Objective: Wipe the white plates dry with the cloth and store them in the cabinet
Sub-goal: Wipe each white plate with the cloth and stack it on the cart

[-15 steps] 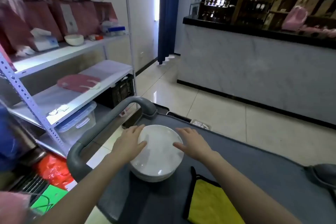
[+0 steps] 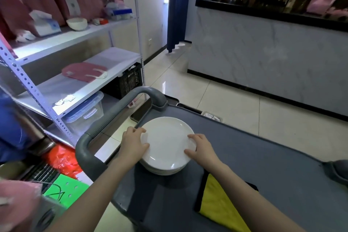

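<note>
A stack of white plates (image 2: 166, 144) sits on the grey cart top (image 2: 244, 156), near its left end. My left hand (image 2: 132, 144) grips the left rim of the top plate, thumb on its face and fingers curled at the edge. On the opposite side my right hand (image 2: 200, 149) grips the right rim the same way. The top plate looks slightly raised and tilted against the stack below. A yellow cloth with a black border (image 2: 220, 205) lies flat on the cart, just right of my right forearm.
The cart's curved grey handle (image 2: 113, 118) runs along its left side. A white metal shelf rack (image 2: 62, 84) with pink bags, a bowl and a clear box stands on the left. A marble-fronted counter (image 2: 273, 52) rises across the tiled floor.
Both hands have closed on the rims of the top plate, thumbs now on its face. The camera has shifted slightly; the stack has stayed in place.
</note>
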Available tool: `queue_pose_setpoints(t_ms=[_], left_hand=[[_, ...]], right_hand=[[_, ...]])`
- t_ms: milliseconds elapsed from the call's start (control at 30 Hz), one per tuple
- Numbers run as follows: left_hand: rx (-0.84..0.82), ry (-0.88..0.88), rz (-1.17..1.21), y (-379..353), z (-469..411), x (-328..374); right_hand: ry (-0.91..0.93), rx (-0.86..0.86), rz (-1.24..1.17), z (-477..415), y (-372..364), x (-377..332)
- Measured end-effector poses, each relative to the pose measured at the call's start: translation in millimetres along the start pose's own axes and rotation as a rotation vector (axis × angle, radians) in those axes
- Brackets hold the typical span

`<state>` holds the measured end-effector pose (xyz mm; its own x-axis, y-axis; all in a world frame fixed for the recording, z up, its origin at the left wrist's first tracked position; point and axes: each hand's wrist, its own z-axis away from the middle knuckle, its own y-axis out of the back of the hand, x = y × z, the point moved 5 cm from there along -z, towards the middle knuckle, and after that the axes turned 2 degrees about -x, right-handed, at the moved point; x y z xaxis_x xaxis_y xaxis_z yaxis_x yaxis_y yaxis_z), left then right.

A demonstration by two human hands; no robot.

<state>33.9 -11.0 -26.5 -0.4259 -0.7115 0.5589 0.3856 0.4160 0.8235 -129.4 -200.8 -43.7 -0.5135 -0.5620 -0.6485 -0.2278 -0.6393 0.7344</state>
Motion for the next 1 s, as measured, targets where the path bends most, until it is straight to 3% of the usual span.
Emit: queue_pose_setpoints(t_ms=[167,333,633,800,1000], left_hand=[[-0.012,0.006,0.109,7.1,-2.3,3.6],[-0.037,0.060,0.382,1.6,-3.4,8.3],[-0.334,0.002,0.846,-25.8,-11.6,60.7],[-0.454,-0.004,0.942,-55.2,-1.6,91.6],[-0.484,0.016,1.028,-77.4,5.4,114.0]], right_hand=[[-0.041,0.090,-0.189,1.5,5.9,3.9],[-0.083,0.181,-0.354,8.5,24.6,17.4],[-0.131,0.287,-0.876,38.1,70.9,50.8],[-0.148,0.323,-0.977,55.6,87.3,65.6],[-0.150,0.348,-0.965,74.2,91.3,88.3]])
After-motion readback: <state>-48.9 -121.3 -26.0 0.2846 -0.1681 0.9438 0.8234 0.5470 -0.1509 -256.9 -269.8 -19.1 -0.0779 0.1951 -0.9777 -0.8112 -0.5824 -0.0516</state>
